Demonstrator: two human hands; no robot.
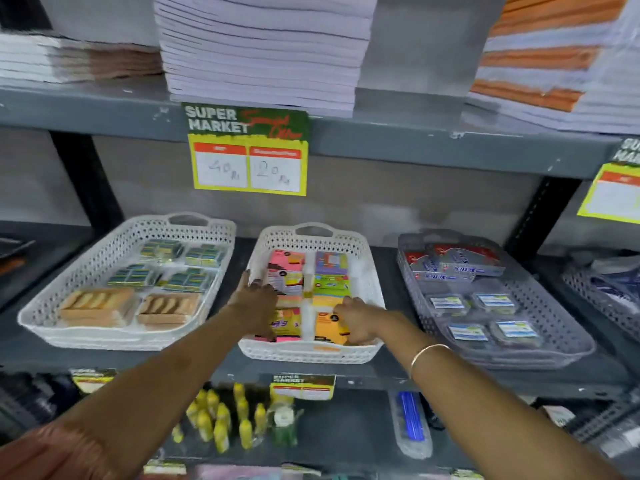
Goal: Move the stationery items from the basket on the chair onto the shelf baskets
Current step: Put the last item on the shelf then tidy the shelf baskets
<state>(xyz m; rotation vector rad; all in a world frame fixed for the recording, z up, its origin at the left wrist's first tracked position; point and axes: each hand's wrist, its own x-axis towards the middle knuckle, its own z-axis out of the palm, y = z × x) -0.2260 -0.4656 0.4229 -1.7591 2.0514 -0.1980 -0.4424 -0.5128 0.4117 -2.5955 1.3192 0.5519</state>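
**Sticky-note packs being settled in the middle shelf basket**

Placement step, by appearance. The left hand [254, 299] lies flat and open on packs at the middle basket [372, 282]'s left edge. The right hand [356, 323], fingers curled, appears to grip an orange pack [327, 329] near the front-right corner. Next: release and withdraw. The grey metal shelf [398, 375] carries further baskets either side; the chair basket is out of view.

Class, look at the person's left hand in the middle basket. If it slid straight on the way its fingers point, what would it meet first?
Probably the pink pad at the back of the white basket; the left hand points up-shelf, though depth is unclear.
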